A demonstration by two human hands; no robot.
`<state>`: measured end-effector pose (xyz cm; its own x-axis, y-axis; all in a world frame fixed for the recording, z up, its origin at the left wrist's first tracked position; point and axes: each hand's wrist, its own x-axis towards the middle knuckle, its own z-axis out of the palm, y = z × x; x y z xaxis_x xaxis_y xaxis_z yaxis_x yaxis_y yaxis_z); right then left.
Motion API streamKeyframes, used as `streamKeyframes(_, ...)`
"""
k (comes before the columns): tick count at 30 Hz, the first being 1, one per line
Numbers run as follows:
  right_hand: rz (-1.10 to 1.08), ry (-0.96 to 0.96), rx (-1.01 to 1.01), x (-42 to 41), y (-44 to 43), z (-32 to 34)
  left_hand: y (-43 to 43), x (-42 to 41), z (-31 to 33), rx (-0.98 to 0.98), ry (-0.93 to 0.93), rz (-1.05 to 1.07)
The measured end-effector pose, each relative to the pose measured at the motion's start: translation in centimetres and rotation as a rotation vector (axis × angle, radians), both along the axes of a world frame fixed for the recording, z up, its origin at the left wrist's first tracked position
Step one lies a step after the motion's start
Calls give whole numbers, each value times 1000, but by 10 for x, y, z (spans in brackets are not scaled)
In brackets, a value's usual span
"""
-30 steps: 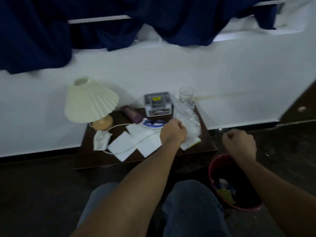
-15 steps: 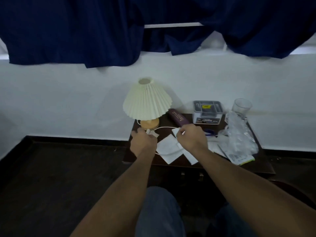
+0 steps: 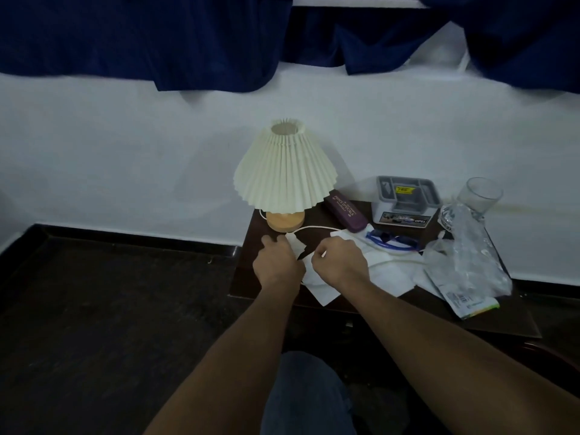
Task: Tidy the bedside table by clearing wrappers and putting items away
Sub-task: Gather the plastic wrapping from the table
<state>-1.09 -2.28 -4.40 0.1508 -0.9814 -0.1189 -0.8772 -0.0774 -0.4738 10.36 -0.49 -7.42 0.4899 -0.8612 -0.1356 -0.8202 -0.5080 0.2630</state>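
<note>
Gripping a crumpled white tissue (image 3: 294,243) just in front of the lamp base (image 3: 285,221), your left hand (image 3: 277,265) is curling round it at the desk's (image 3: 315,216) left side. Your right hand (image 3: 340,262) is pinching a corner of the flat white papers (image 3: 389,271) beside it. The clear plastic wrapper (image 3: 467,265) is lying on the right, its long axis running back-to-front, printed end pointing toward you.

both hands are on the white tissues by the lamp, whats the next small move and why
Probably lift the tissues and bunch them together. The left hand and right hand each pinch white tissue, and the lamp cord seems to run among the sheets, so a gentle lift should clear it without tugging the lamp.
</note>
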Motion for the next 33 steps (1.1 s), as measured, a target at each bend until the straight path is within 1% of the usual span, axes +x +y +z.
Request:
streamKeyframes(4,0,30,8,-4,-3,-6,-4,-1,-6,23,-50,-11)
streamKeyframes(9,13,5,0,-4,-2,-8,-5,-2,-2,-70,-114,-54)
streamKeyframes(12,3,-16,4,-8,-1,-3,-2,-6,9,-148,-99,-48)
streamKeyframes(16,-62,-16,-25,-21,0,11,1,-23,29,-228,-31,-31)
streamKeyframes(19,-143,-40,-26,-39,3,22,0,-42,42,-273,110,-87)
streamKeyframes(24,-250,-163,18,-89,9,45,-4,-80,63,-332,392,-227)
streamKeyframes(26,-277,-218,31,-114,10,53,-7,-100,75,-319,455,-287)
streamKeyframes(30,-340,-407,40,-171,15,71,-12,-151,92,-268,609,-381)
streamKeyframes(33,-410,-469,-5,-219,22,80,-11,-194,99,-215,687,-431)
